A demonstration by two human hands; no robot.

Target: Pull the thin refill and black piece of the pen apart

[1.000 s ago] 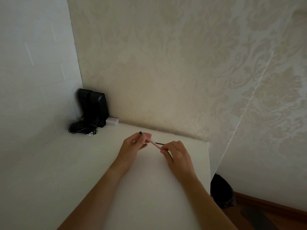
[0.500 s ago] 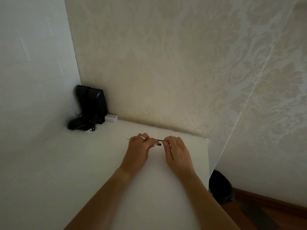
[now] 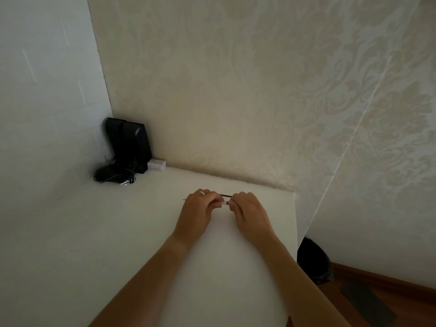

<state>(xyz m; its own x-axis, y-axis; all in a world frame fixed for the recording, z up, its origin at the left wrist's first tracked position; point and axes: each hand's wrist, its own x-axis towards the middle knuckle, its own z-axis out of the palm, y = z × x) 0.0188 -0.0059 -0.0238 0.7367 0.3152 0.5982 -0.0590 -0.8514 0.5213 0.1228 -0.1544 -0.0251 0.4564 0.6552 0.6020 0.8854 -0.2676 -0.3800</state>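
Hands meet over the far part of the white table (image 3: 118, 232), near the wall. Your left hand (image 3: 197, 211) and right hand (image 3: 250, 213) both have fingers curled round a thin pen (image 3: 224, 203), of which only a short stretch shows between the fingertips. A thin black rod (image 3: 225, 195) lies just behind it; what it is you cannot tell. Expect the pen to be light, stiff and smooth, so it may slip or roll. Hold it by the barrel near each end, with light pressure. Black speakers (image 3: 132, 147) stand well apart in the corner.
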